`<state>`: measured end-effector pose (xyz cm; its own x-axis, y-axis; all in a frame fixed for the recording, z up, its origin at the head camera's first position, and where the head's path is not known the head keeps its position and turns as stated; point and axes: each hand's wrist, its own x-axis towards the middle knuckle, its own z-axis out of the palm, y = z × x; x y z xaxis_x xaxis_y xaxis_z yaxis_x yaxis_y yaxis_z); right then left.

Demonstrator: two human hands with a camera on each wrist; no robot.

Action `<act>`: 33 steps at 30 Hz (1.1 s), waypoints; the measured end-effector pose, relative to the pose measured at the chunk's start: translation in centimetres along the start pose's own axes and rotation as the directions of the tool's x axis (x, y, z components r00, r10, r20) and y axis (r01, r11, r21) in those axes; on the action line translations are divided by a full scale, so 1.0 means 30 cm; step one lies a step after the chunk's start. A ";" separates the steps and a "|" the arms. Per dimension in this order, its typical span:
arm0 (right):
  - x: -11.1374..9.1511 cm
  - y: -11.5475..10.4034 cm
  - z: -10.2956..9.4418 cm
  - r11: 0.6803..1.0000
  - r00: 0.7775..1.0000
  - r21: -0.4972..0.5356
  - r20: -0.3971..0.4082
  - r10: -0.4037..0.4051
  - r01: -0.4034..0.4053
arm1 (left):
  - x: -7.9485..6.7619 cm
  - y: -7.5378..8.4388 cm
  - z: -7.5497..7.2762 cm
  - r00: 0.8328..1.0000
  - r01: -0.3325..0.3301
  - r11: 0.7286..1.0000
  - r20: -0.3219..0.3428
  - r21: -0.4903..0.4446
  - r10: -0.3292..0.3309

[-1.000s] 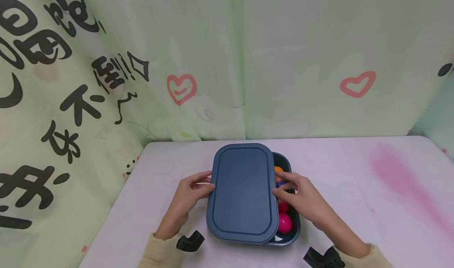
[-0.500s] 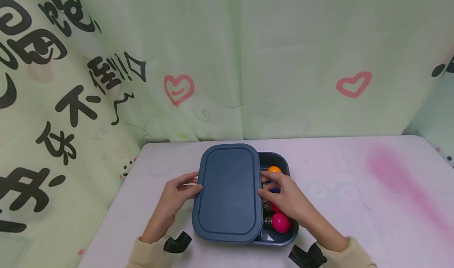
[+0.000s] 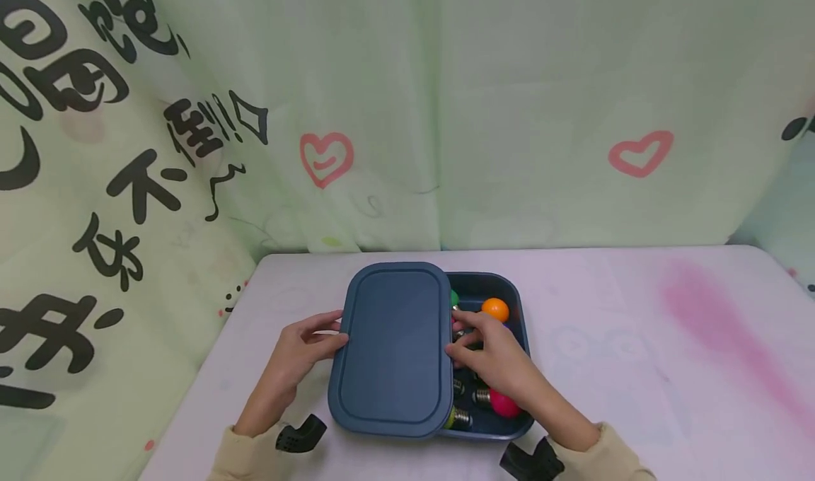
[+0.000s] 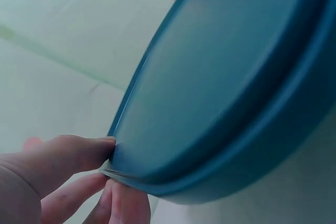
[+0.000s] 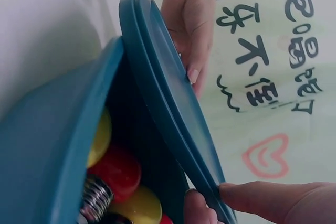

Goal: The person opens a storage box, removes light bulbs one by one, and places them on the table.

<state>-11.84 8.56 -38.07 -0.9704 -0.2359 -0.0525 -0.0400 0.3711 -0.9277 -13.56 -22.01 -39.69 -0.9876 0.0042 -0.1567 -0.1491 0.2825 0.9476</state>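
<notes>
Several bulbs (image 3: 495, 310) in box (image 3: 472, 293), half-covering lid (image 3: 395, 350)

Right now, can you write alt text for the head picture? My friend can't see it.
A person's left hand and right hand hold a dark blue lid partly over a matching box on a pale table. In the uncovered part are a round orange thing and a pink bulb. Behind hangs a pale green curtain.

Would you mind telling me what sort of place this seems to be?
Probably an indoor tabletop set-up, perhaps for staged recordings: a pale green, heart-printed fabric curtain hangs behind a whitish, pink-streaked table, and a black angular device sits by each beige sleeve cuff.
</notes>
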 end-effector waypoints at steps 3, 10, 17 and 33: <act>0.001 -0.007 0.016 1.000 1.000 -0.004 -0.006 -0.004 0.004 | -0.003 -0.005 -0.011 1.000 0.008 1.000 -0.004 0.013 -0.008; 0.012 -0.022 0.051 0.999 1.000 -0.025 -0.009 -0.022 0.022 | -0.007 -0.021 -0.050 1.000 0.020 0.999 -0.002 0.030 -0.020; 0.028 -0.026 0.074 0.998 0.998 -0.025 0.000 -0.055 0.055 | -0.002 -0.026 -0.072 0.999 0.031 0.998 -0.018 0.048 -0.030; 0.078 -0.062 0.138 0.995 0.995 -0.022 0.042 -0.093 0.094 | 0.005 -0.037 -0.116 0.999 0.026 0.988 -0.043 0.154 -0.019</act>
<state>-13.04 3.60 -38.01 -0.9517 -0.3064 0.0183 -0.1358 0.3671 -0.9202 -13.71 -25.66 -39.81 -0.9857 -0.0426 -0.1629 -0.1654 0.4267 0.8891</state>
